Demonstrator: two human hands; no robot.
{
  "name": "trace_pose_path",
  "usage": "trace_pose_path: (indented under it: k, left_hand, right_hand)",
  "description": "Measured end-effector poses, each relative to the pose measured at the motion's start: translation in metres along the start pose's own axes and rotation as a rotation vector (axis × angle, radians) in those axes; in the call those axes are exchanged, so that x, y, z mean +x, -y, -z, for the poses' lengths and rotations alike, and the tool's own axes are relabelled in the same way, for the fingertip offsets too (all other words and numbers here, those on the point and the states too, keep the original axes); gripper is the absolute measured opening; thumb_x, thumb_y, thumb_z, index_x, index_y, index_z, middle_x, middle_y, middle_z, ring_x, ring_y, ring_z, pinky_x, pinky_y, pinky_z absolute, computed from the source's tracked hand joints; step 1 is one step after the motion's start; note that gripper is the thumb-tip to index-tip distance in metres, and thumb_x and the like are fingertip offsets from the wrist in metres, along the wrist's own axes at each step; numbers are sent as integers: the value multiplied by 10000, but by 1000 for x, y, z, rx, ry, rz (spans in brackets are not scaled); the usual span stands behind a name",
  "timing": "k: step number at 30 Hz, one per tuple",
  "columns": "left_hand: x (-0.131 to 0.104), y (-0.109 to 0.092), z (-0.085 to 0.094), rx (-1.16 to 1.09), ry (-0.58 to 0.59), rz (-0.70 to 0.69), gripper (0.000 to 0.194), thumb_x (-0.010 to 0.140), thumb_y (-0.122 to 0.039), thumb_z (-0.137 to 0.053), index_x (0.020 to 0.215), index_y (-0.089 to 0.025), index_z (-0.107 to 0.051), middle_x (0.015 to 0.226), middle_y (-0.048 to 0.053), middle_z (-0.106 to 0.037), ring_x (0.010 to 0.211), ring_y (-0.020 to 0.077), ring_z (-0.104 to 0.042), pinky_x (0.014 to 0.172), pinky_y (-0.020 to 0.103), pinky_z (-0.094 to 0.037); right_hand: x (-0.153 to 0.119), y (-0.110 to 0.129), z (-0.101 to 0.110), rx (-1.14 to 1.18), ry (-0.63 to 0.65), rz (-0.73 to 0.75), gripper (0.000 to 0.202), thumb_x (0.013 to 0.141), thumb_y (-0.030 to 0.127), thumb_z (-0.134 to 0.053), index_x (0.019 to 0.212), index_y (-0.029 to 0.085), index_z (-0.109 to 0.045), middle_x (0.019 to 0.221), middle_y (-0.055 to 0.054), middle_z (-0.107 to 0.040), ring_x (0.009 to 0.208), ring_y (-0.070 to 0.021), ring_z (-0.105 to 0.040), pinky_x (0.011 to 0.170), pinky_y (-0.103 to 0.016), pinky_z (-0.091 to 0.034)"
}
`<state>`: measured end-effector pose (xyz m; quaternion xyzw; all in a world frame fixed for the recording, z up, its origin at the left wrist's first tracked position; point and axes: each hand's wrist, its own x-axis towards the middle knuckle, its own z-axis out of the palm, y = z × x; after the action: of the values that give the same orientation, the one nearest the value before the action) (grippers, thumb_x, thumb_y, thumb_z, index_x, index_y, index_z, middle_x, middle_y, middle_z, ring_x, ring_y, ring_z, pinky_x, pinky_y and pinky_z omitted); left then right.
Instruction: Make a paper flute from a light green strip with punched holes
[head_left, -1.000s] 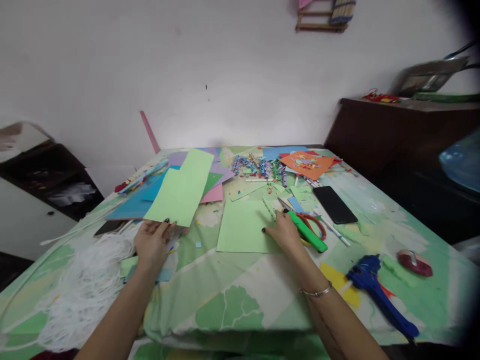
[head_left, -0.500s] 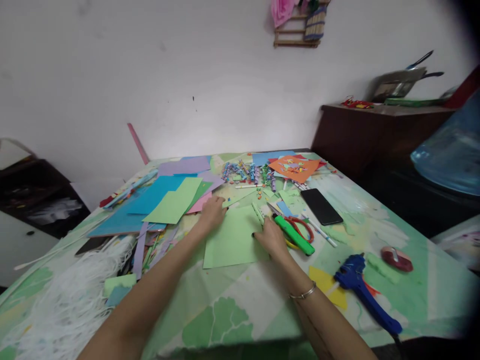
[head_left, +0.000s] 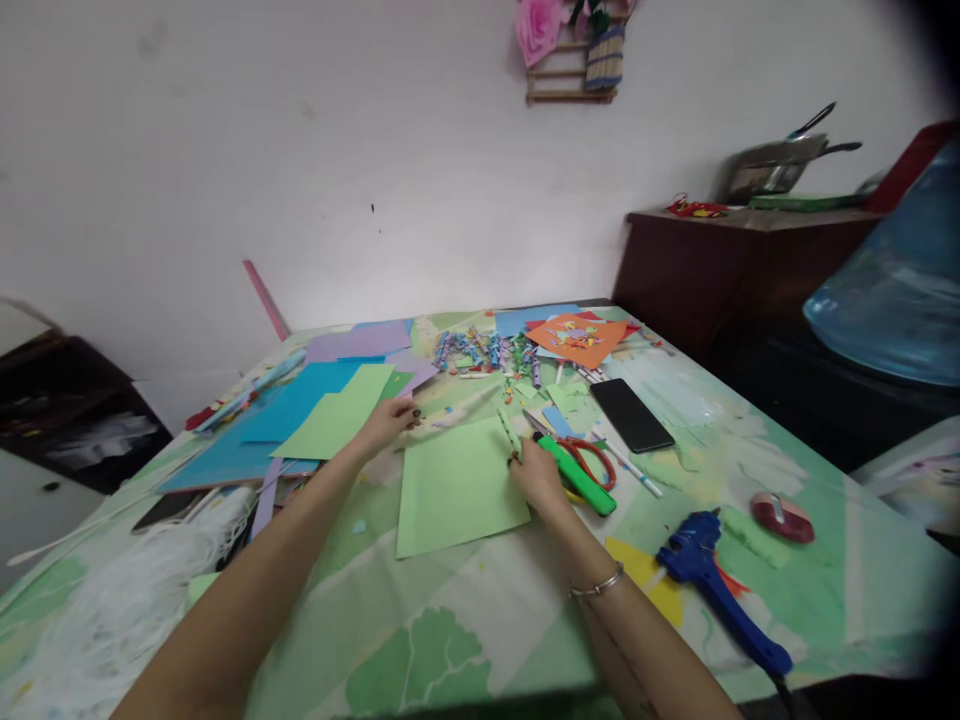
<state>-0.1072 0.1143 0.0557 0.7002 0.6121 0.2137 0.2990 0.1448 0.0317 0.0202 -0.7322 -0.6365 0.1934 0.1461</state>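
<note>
A light green square sheet (head_left: 461, 490) lies on the patterned tablecloth between my hands. My left hand (head_left: 388, 424) is left of its upper corner, beside a stack of green and blue paper (head_left: 337, 410); its fingers are drawn together, and what they hold, if anything, is too small to name. At the sheet's right edge, my right hand (head_left: 538, 472) has its fingers closed on a thin light green paper roll (head_left: 509, 430). Touching or just beside that hand are a green cutter (head_left: 581, 478) and red-handled scissors (head_left: 600, 455).
A black phone (head_left: 632, 414) and a blue glue gun (head_left: 720, 590) lie to the right, near a dark red object (head_left: 781, 517). White stringy material (head_left: 112, 610) is piled at the left. Curled paper pieces (head_left: 491, 350) and an orange sheet (head_left: 577, 340) are at the back.
My left hand has moved left, away from the green sheet's upper edge. The sheet has turned slightly. My right hand keeps hold of the paper roll. The camera view has shifted a little.
</note>
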Motion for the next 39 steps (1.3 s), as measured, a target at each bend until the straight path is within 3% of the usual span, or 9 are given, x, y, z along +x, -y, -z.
trace_pose_path:
  k: [5,11,17,20,24,27,32,35,39]
  left_hand:
    - [-63,20,18,-169,-13,-63,381,763,-371,-559,1066,-143,-596,679,14,-639,644,144,-592,610,252,-458]
    - [-117,51,9,-323,56,33,400,689,-411,-626,983,-141,-636,658,22,-651,502,101,-508,492,218,-386]
    - [-140,48,-3,-224,160,31,376,718,-394,-589,974,-135,-682,597,9,-619,478,104,-486,485,227,-359]
    - [-144,40,-10,-37,158,-39,357,749,-372,-539,998,-156,-679,599,6,-614,524,132,-517,510,242,-383]
    - [-148,33,-24,198,52,-139,446,718,-374,-588,1106,-156,-620,952,81,-686,790,212,-615,698,318,-474]
    - [-154,30,-35,333,-31,-188,642,702,-459,-619,1234,-119,-507,1231,153,-574,1068,289,-564,882,389,-452]
    - [-152,24,-48,522,-88,-249,592,808,-500,-493,1251,-108,-461,1158,167,-568,1048,300,-560,852,414,-466]
    - [-145,20,-51,627,-102,-287,446,866,-456,-419,1161,-137,-522,1071,144,-592,994,287,-566,777,388,-479]
    - [-141,16,-52,705,-78,-330,409,863,-471,-435,1105,-161,-547,1071,136,-592,994,280,-561,745,354,-471]
  right_hand:
    - [8,-7,-3,4,1,-10,228,908,316,-506,997,127,-597,981,-64,-637,895,-171,-609,802,-363,-484]
    - [17,-17,-2,-1,-51,7,266,906,343,-513,1061,138,-583,1038,-63,-617,922,-175,-603,808,-381,-502]
    - [11,-9,1,-50,-147,11,314,901,334,-517,1149,143,-540,1150,-91,-567,989,-201,-576,844,-410,-482]
    - [3,1,8,-62,-180,67,390,902,223,-484,1264,79,-454,1243,-183,-503,1055,-234,-544,879,-384,-442]
    - [-30,-1,32,-83,-179,209,394,847,126,-488,1236,64,-498,1244,-195,-519,1142,-248,-488,943,-323,-367]
    - [-73,-32,56,-102,-200,250,278,838,193,-510,1099,135,-587,1127,-130,-600,1091,-244,-513,933,-331,-372]
    - [-141,-134,74,-290,-483,62,229,757,359,-583,896,177,-582,915,-127,-629,921,-305,-566,829,-426,-418]
    - [-160,-184,65,-383,-480,-109,295,732,411,-575,901,170,-563,873,-159,-619,859,-335,-588,747,-442,-444]
    - [-167,-204,54,-112,-361,-144,334,741,387,-513,1004,183,-532,881,-113,-649,832,-281,-628,697,-380,-477]
